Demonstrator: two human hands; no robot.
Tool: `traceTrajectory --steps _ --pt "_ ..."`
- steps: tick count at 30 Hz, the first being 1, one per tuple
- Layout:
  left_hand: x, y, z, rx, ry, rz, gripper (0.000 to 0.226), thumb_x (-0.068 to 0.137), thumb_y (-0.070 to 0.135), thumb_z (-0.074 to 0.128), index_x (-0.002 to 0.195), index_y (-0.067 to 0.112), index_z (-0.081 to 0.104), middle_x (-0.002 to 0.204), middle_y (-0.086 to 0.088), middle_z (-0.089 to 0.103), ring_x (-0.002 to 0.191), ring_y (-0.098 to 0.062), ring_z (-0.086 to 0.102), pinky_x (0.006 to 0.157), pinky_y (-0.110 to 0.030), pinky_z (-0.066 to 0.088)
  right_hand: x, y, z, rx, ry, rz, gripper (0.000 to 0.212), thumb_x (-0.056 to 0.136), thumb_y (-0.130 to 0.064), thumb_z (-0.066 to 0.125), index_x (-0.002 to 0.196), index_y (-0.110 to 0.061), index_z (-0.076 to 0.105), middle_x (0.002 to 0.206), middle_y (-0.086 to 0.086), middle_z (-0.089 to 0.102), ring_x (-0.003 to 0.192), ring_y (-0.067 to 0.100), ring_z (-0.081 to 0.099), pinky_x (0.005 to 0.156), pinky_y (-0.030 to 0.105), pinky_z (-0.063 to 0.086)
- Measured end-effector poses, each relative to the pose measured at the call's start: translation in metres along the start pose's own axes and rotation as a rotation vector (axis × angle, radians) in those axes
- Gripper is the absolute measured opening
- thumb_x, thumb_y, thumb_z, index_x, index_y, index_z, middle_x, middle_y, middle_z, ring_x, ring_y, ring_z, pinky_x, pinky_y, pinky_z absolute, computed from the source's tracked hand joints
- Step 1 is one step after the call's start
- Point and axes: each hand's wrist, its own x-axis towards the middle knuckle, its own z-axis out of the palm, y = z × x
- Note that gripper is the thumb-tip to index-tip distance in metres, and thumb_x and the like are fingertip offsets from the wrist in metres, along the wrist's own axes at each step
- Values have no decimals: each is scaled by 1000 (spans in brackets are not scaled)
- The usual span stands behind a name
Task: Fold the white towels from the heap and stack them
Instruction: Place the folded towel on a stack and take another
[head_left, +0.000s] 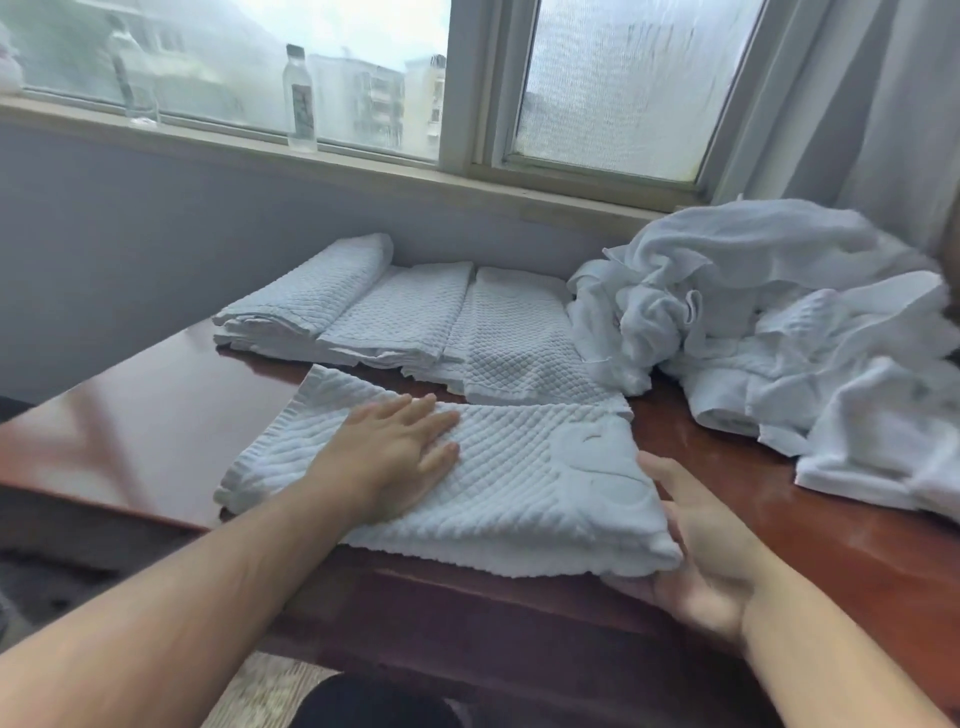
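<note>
A white waffle-textured towel (519, 483), folded into a rectangle, lies at the near edge of the dark red wooden table (171, 415). My left hand (395, 457) presses flat on its left half with straight fingers. My right hand (696, 561) is at the towel's near right corner, thumb on top and fingers under the edge. Behind it several folded white towels (395, 317) lie overlapping in a row against the wall. The heap of crumpled white towels (769, 322) fills the table's right side.
A windowsill runs behind the table with a clear plastic bottle (300, 98) and a glass (140, 98) on it. A grey curtain (857, 104) hangs at the right. Bare tabletop shows at the left, with its edge close to me.
</note>
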Motion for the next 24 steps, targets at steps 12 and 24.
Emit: traceTrajectory --steps 12,24 --pt "-44 29 -3 -148 -28 -180 60 102 58 8 158 40 15 169 7 4 155 -19 1 123 -48 2 -20 73 98 369 65 -463 89 67 -60 86 140 -21 55 133 0 68 121 16 65 100 37 46" --pt "-81 5 -40 -331 14 -103 34 104 43 43 133 33 58 142 1 54 135 -22 38 111 -38 33 13 34 99 173 307 -510 51 58 -1 59 108 -6 68 86 10 78 78 27 77 61 35 60"
